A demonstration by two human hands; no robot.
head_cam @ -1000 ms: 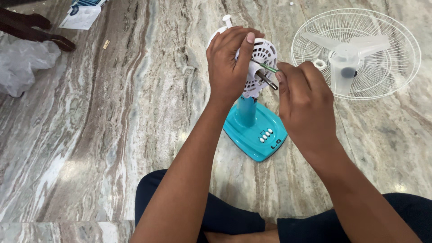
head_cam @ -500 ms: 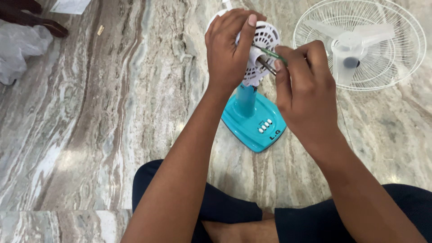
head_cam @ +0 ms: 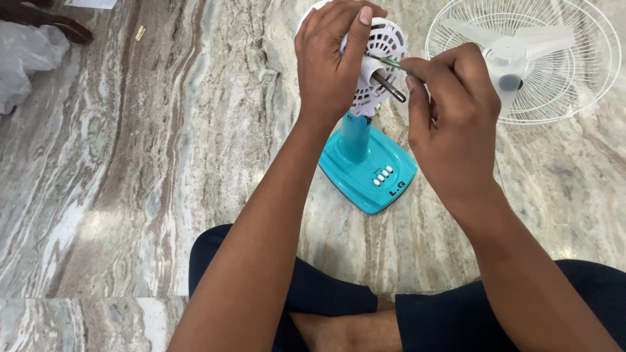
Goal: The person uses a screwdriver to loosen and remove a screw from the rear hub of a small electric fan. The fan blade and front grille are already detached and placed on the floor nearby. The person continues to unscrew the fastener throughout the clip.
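Left hand [head_cam: 331, 62] wraps the white motor housing [head_cam: 381, 55] from the top and back, fingers curled tight around it, thumb across the front, likely to hold the head steady. Right hand [head_cam: 450, 124] pinches a thin green tool [head_cam: 390, 62] between thumb and fingers, tip set against the housing face just above the bare metal shaft [head_cam: 389, 87], which sticks out toward the person. Can't tell whether the tip sits in a screw. The housing stands on a teal stand and base [head_cam: 368, 173] on the marble floor [head_cam: 143, 163], right in front of crossed legs, so it's within easy reach. White grille [head_cam: 583, 72] with the clear blade [head_cam: 515, 49] in it lies flat to the right, apart from the base.
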